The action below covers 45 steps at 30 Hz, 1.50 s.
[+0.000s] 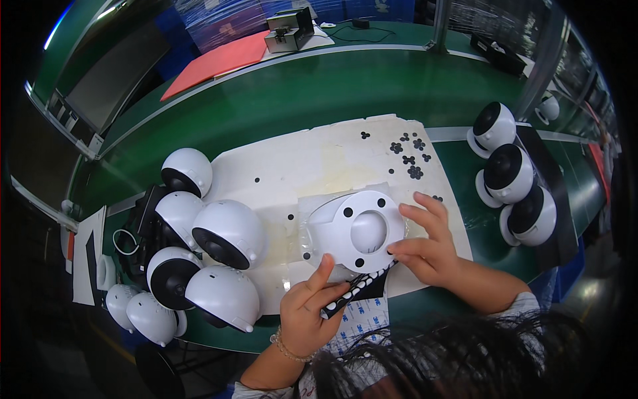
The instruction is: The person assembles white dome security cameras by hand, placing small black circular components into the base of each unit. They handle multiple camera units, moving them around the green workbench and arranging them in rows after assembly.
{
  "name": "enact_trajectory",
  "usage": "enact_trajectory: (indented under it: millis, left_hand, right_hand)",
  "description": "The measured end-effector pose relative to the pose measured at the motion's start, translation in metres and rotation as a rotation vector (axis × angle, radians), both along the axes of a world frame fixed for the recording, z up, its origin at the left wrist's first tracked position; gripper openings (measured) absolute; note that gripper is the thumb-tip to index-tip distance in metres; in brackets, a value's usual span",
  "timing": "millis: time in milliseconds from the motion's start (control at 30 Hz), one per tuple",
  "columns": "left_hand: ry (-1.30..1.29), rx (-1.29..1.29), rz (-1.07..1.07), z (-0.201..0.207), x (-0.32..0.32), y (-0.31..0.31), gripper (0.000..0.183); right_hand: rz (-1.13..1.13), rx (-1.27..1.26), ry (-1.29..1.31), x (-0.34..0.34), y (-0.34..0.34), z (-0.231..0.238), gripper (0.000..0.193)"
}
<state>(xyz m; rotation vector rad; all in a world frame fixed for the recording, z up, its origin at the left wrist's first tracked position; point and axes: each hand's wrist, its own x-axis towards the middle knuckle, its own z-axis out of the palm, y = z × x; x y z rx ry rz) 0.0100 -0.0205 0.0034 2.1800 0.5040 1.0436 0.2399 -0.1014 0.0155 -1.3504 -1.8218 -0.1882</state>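
Observation:
A white ball-shaped camera (pixel 329 229) lies in front of me on a clear plastic wrap, its round base (pixel 367 195) facing up. Black round pads (pixel 348 212) sit around the base's central opening; one is at the tip of a digit of my right hand (pixel 428 246). That hand touches the base's right edge, its other fingers spread. My left hand (pixel 311 309) grips a black pad strip (pixel 355 290) dotted with white round gaps, just below the base. Its raised index finger reaches the near left edge of the camera.
Several white ball cameras (pixel 229 233) crowd the left side; others (pixel 508 173) stand at the right. Loose black pads (pixel 415 173) dot the pale board (pixel 266 159). Printed backing paper (pixel 359 326) lies near me. Behind are a green ledge, a red sheet (pixel 219 61) and a metal box (pixel 289 33).

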Motion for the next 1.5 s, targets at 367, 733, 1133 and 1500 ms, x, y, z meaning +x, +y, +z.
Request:
enact_trajectory:
  millis: [367,733,1133,1500]
  left_hand:
    - [0.007,0.012,-0.052,-0.001,0.001,0.001,0.027]
    - [-0.044,0.23,-0.32,0.001,-0.006,0.012,0.034]
    - [0.087,0.177,-0.514,-0.005,-0.019,0.013,0.05]
    - [0.078,0.218,-0.487,0.005,-0.015,0.012,0.046]
  right_hand:
    - [0.262,-0.709,1.196,-0.004,0.011,0.004,0.028]
    - [-0.593,-0.105,-0.086,0.151,0.133,-0.035,0.021]
    - [0.286,-0.653,-0.026,-0.003,0.165,0.01,0.023]
    - [0.559,-0.296,-0.452,-0.095,0.147,-0.001,0.031]
